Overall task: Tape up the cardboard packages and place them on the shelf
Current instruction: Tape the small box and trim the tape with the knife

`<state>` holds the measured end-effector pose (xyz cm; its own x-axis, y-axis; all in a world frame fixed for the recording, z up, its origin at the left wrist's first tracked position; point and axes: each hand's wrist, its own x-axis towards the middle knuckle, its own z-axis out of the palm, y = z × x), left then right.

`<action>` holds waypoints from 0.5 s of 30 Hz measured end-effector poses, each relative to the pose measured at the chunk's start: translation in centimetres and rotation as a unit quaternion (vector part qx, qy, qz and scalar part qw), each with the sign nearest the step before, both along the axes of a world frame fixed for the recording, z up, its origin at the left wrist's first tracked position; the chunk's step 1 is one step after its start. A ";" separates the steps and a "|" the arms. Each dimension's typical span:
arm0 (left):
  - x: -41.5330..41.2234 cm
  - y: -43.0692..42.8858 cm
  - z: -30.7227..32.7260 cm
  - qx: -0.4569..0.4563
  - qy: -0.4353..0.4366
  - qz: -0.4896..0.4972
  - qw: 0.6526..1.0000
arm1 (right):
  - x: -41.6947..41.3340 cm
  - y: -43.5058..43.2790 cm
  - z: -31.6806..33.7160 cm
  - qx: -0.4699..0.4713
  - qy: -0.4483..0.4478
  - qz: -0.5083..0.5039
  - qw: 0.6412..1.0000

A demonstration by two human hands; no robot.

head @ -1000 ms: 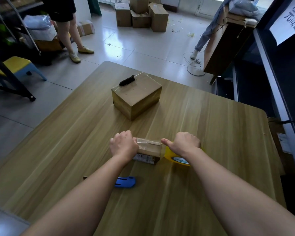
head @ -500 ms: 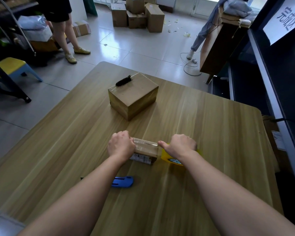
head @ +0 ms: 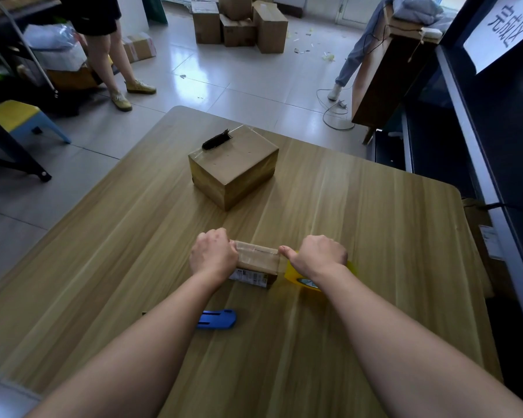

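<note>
A small cardboard package (head: 255, 263) with clear tape across its top lies on the wooden table (head: 375, 236). My left hand (head: 213, 256) grips its left end with curled fingers. My right hand (head: 317, 254) holds a yellow tape roll (head: 299, 277) against the package's right end, thumb pointing at the package's top edge. A larger taped cardboard box (head: 234, 165) sits farther back on the table, with a black object (head: 215, 139) on its top. The dark shelf (head: 501, 140) stands along the right side.
A blue box cutter (head: 216, 319) lies near my left forearm. On the floor beyond are stacked cardboard boxes (head: 239, 24), a cable (head: 334, 113), a wooden cabinet (head: 387, 73) and a yellow stool (head: 15, 116). One person (head: 109, 55) stands at the left, another (head: 349, 64) by the cabinet.
Both hands stay on the small package and tape roll; the hands and package hardly move. The view has shifted slightly.
</note>
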<state>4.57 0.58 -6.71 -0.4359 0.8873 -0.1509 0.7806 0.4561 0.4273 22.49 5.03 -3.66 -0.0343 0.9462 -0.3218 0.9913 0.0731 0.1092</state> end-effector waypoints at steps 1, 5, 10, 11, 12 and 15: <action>0.0 0.0 0.0 0.000 0.000 0.000 1.000 | 0.0 0.0 0.0 -0.001 -0.002 -0.001 1.000; 0.0 -0.1 0.0 0.003 0.003 -0.002 1.000 | -0.3 0.1 -0.1 -0.005 -0.009 -0.004 1.000; 0.0 0.1 -0.2 -0.004 0.005 0.001 1.000 | -0.4 0.2 -0.3 -0.005 -0.016 -0.004 1.000; 0.0 0.1 -0.2 -0.005 0.008 0.001 1.000 | -0.4 0.2 -0.3 -0.005 -0.017 -0.004 1.000; 0.0 0.1 -0.2 -0.006 0.012 -0.001 1.000 | -0.4 0.2 -0.3 -0.005 -0.018 -0.003 1.000; 0.0 0.0 -0.3 -0.002 0.022 -0.006 1.000 | -0.3 0.2 -0.3 -0.008 -0.019 -0.005 1.000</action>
